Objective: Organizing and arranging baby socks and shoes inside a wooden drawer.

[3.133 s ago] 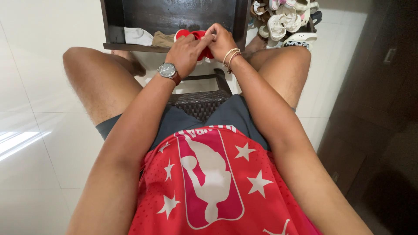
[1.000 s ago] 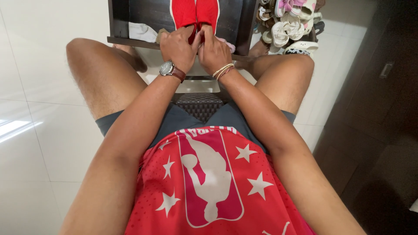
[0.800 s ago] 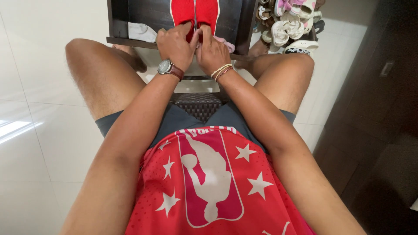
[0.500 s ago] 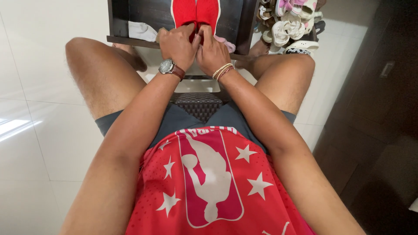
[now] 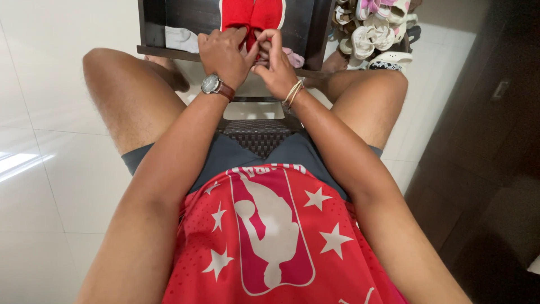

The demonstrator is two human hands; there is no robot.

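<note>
Both the left hand [image 5: 224, 53] and the right hand [image 5: 274, 66] pinch the near ends of the red shoes [image 5: 252, 16], which lie side by side on the dark shelf [image 5: 185, 17], long axes pointing away from them.

A dark wooden shelf [image 5: 169, 53] carries a pair of red shoes [image 5: 252, 16] side by side, a white cloth [image 5: 181, 39] at its left end and a pink cloth [image 5: 293, 57] near its front edge.

Bright, sharp view; glare on left floor [image 5: 22, 163].
</note>
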